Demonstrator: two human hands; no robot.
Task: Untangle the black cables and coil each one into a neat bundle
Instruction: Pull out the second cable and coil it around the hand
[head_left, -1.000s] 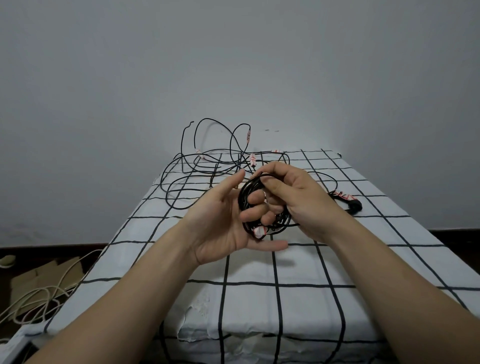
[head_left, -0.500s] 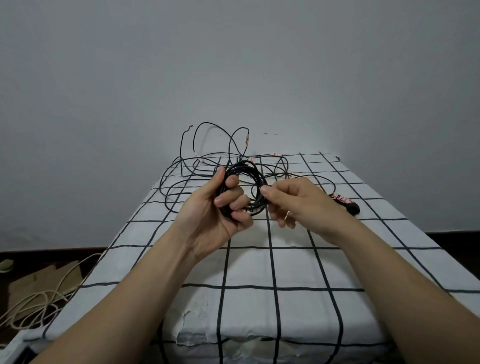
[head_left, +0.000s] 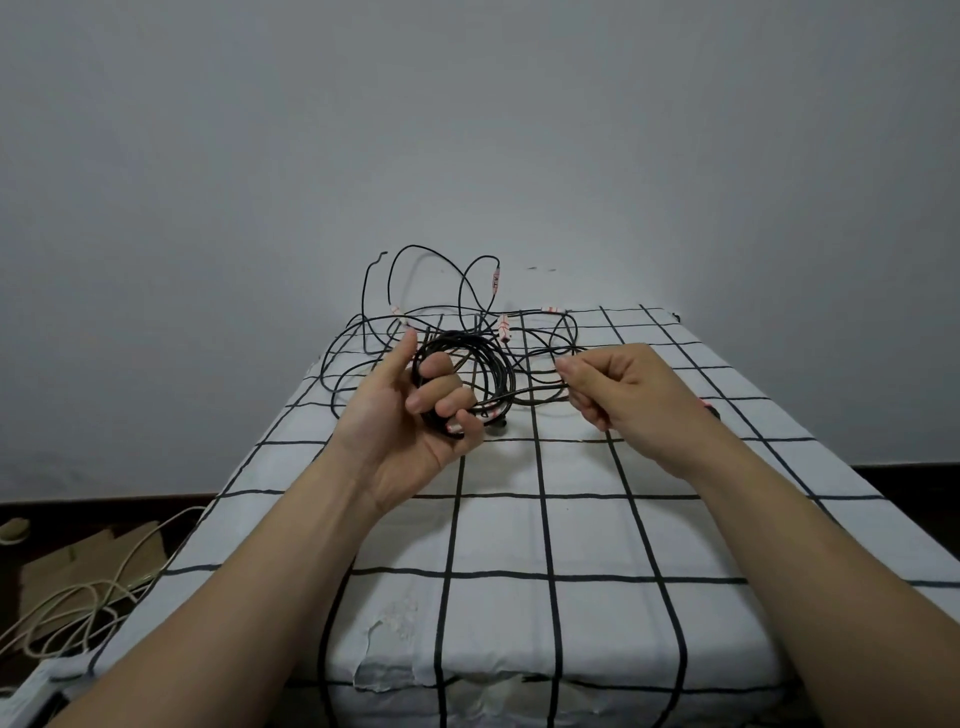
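Observation:
My left hand (head_left: 410, 415) grips a coiled bundle of black cable (head_left: 480, 371), fingers curled through its loops, above the checked table (head_left: 519, 530). My right hand (head_left: 623, 395) is off to the right of the coil and pinches a strand of the same cable, which runs back to the bundle. Behind both hands a loose tangle of black cables (head_left: 441, 306) with red-and-white tags lies at the table's far end, some loops standing up against the wall.
A black plug with a red tag (head_left: 711, 408) peeks out behind my right wrist. On the floor at the left lie pale cables (head_left: 78, 597) and flat cardboard (head_left: 78, 561). The grey wall stands just behind the table.
The coil passed from my right hand into my left hand, which closed round it. My right hand moved away to the right, drawing a strand out.

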